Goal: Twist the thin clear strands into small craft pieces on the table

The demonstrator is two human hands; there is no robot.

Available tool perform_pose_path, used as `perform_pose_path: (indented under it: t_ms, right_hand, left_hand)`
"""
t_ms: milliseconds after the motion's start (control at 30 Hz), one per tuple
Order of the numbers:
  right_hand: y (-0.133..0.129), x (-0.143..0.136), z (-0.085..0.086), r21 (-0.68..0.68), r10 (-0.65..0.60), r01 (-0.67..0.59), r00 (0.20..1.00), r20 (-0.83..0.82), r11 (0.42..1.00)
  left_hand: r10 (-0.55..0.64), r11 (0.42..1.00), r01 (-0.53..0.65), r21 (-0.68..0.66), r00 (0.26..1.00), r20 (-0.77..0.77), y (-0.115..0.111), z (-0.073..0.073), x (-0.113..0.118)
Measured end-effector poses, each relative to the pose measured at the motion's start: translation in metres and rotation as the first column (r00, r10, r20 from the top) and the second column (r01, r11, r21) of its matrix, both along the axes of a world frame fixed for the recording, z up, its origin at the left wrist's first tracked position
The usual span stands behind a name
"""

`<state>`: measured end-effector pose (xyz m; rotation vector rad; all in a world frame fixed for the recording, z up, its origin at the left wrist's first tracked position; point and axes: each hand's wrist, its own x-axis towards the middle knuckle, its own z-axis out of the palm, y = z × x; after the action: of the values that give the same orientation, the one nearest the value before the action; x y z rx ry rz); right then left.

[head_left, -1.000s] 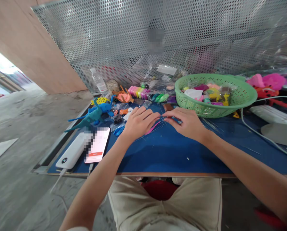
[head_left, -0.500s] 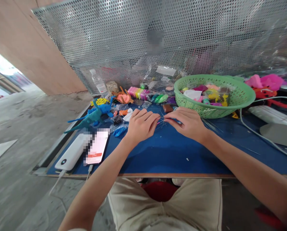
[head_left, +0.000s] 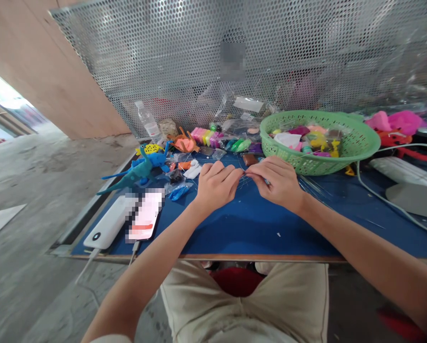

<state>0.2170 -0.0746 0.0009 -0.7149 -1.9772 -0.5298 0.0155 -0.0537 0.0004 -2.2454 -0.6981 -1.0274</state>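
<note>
My left hand (head_left: 218, 186) is closed in a pinch above the blue tabletop (head_left: 231, 233). Facing it, my right hand (head_left: 278, 183) also pinches, and the fingertips of both almost meet. Fine strands of thin wire (head_left: 248, 179) show at and below the fingertips; the bit between the fingers is too small to see fully. Just behind the hands lies a brown block (head_left: 249, 159). Left of my left hand are a white piece (head_left: 193, 169) in clear wrap and a blue piece (head_left: 179, 192) in a small bag.
A green basket (head_left: 317, 166) of coloured packets stands behind my right hand. Modelled figures, one a teal long-necked dinosaur (head_left: 137, 175), stand at the left, near a phone (head_left: 147, 214) and a white power bank (head_left: 109, 224). A perforated metal panel (head_left: 185, 52) rises behind; a white cable (head_left: 369, 185) crosses at right.
Both hands have shifted slightly right in view, still pinching, with their fingertips closer together. A pink speck seen under the fingers before is no longer visible. The view has moved a little.
</note>
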Motion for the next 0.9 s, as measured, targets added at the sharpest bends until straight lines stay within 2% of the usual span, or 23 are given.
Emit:
perform_pose_path:
  t_ms: [233, 400, 500, 567, 667, 767, 833, 900]
  right_hand:
    - [-0.008, -0.007, 0.005, -0.201, 0.066, -0.102, 0.982, -0.175, 0.974]
    - [-0.016, -0.008, 0.012, -0.397, 0.018, -0.122, 0.967, -0.255, 0.91]
    - [-0.018, -0.006, 0.022, -0.579, -0.024, -0.131, 0.967, -0.253, 0.805]
    - [-0.015, -0.003, 0.031, -0.709, 0.009, -0.163, 0.976, -0.216, 0.686]
    - [-0.006, 0.001, 0.044, -0.866, 0.087, -0.185, 0.983, -0.164, 0.464]
    - [0.007, 0.003, 0.053, -0.937, 0.109, -0.153, 0.986, -0.125, 0.315]
    - [0.014, 0.003, 0.057, -0.953, 0.126, -0.156, 0.984, -0.126, 0.261]
    - [0.018, 0.004, 0.063, -0.95, 0.129, -0.139, 0.986, -0.106, 0.281]
  left_hand:
    - [-0.016, 0.991, 0.021, 0.135, 0.999, -0.04, 0.002, 0.002, -0.002]
    - [-0.031, 0.972, 0.048, 0.229, 0.996, -0.078, 0.004, 0.004, -0.005]
    - [-0.055, 0.956, 0.085, 0.281, 0.992, -0.115, 0.006, 0.003, -0.009]
    - [-0.076, 0.954, 0.115, 0.275, 0.986, -0.15, 0.008, 0.001, -0.013]
    - [-0.089, 0.963, 0.129, 0.236, 0.981, -0.173, 0.011, -0.002, -0.017]
    - [-0.08, 0.977, 0.115, 0.18, 0.978, -0.192, 0.013, -0.004, -0.019]
    - [-0.061, 0.987, 0.089, 0.131, 0.977, -0.203, 0.015, -0.004, -0.021]
    - [-0.035, 0.994, 0.052, 0.093, 0.984, -0.177, 0.017, -0.003, -0.021]
